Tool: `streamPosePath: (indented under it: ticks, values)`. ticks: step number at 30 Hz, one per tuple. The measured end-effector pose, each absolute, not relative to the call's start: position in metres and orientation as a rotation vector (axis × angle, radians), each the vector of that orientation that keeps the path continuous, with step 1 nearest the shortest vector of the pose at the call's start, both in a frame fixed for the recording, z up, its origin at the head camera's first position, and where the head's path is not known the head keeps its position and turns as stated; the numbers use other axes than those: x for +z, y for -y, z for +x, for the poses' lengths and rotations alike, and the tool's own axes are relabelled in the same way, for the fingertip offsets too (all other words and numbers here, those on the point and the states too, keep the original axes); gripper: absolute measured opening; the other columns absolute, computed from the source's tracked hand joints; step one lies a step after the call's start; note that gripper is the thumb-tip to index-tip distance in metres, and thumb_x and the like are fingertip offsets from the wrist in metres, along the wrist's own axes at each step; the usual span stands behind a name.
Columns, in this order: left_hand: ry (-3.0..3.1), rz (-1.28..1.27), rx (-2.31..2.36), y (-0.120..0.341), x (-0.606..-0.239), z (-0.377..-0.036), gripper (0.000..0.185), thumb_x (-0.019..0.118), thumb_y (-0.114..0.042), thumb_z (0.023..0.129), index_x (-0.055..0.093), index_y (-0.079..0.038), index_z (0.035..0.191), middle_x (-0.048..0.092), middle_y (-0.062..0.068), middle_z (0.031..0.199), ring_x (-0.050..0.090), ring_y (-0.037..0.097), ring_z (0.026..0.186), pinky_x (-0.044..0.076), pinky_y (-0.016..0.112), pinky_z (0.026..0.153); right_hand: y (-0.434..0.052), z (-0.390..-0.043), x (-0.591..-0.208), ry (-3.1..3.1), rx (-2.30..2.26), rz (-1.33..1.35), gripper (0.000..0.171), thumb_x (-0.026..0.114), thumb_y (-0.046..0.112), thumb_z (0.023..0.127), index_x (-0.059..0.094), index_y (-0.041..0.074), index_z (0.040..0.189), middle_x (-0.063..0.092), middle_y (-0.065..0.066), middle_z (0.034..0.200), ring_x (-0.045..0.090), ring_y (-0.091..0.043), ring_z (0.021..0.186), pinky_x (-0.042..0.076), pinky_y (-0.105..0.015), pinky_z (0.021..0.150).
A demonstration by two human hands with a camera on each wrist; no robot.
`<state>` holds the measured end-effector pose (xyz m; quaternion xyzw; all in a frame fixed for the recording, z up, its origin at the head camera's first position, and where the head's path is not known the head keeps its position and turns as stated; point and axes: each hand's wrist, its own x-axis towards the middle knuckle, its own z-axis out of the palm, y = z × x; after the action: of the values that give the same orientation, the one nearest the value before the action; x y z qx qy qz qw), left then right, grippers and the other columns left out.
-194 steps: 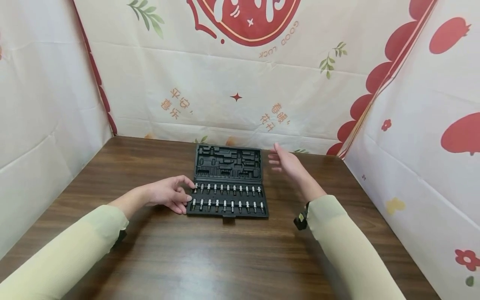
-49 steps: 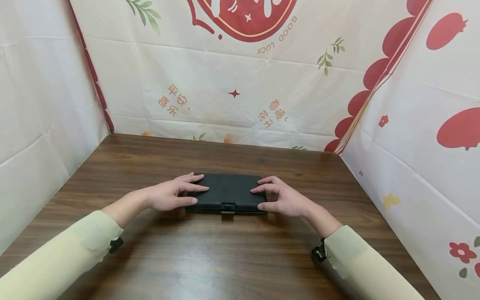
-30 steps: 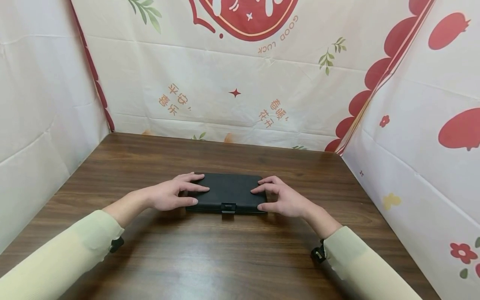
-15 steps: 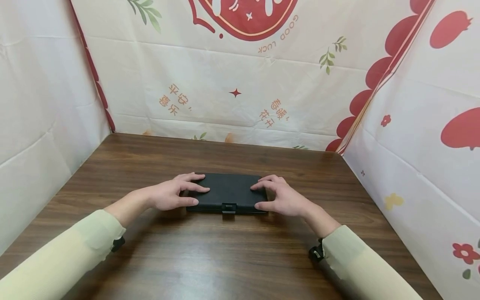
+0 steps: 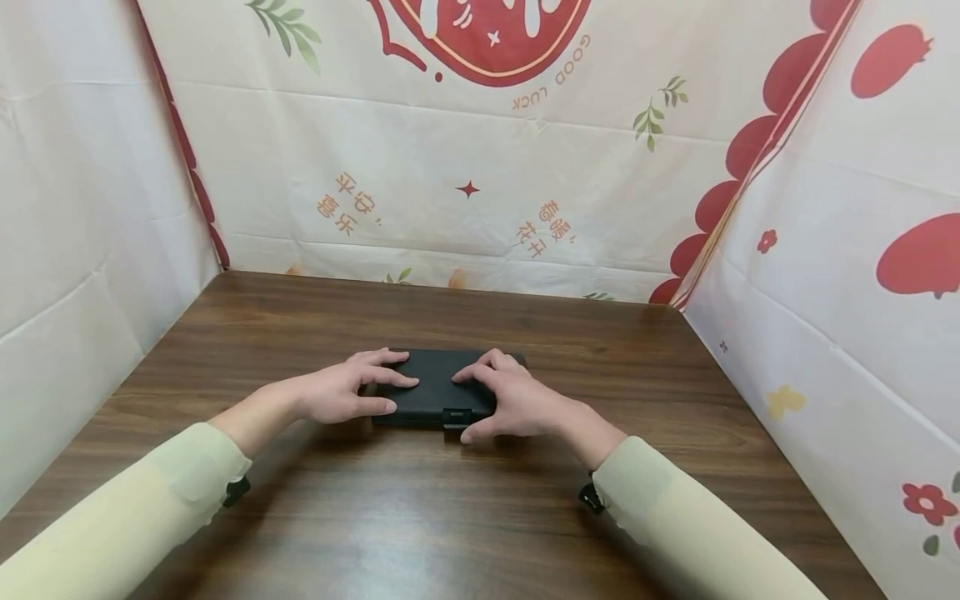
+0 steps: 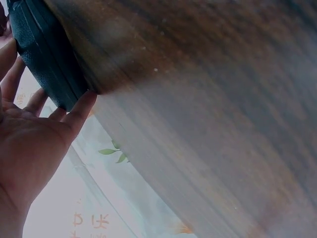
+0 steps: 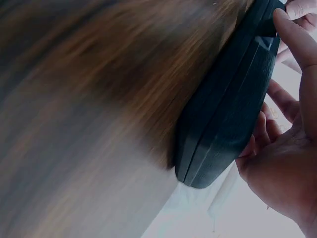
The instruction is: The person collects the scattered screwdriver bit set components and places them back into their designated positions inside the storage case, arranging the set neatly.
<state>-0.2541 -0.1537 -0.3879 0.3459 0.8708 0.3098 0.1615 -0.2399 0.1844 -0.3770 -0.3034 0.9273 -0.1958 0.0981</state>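
1. Nearest the viewer, on the near side of the black case (image 5: 438, 387), two pale green sleeves (image 5: 142, 508) run in from the lower corners over the wooden table (image 5: 420, 517); a small dark strap clip sits at each cuff.

2. Left of the case's middle, the left hand (image 5: 341, 394) lies with fingers fairly straight across the lid and the thumb against the near left edge. The left wrist view shows the thumb touching the case's corner (image 6: 47, 54), the palm open and the fingers spread along its side.

3. At the case's near edge, the right hand (image 5: 506, 406) covers the right half of the lid, fingers bent over the top and the thumb just beside the centre latch (image 5: 456, 414). The right wrist view shows its thumb (image 7: 297, 39) against the case's edge (image 7: 233, 109) at the clasp. Whether the thumb presses the latch itself cannot be told.

4. The case lies flat and closed, roughly in the middle of the table, both halves meeting along a visible seam. Judged from this, the closing is done; what appears to remain is securing the latch, whose state is not clear.

5. Beyond the case, bare table extends to a printed cloth backdrop (image 5: 465, 167) with red and green motifs, which also encloses both sides.
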Motion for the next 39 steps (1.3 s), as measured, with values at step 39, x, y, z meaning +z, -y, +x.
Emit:
streamPosePath:
  ticks: [39]
  values:
    - [-2.504, 0.999, 0.823, 0.151, -0.383, -0.259, 0.047, 0.074, -0.032, 0.107, 0.067, -0.027, 0.153, 0.034, 0.015, 0.178, 0.023, 0.051, 0.163, 0.028, 0.076, 0.128, -0.171, -0.249, -0.374, -2.761, -0.582, -0.807, 0.049, 0.089, 0.047, 0.092, 0.072, 0.034, 0.136, 0.051, -0.002, 0.134, 0.058, -0.022, 0.117, 0.054, -0.044, 0.108]
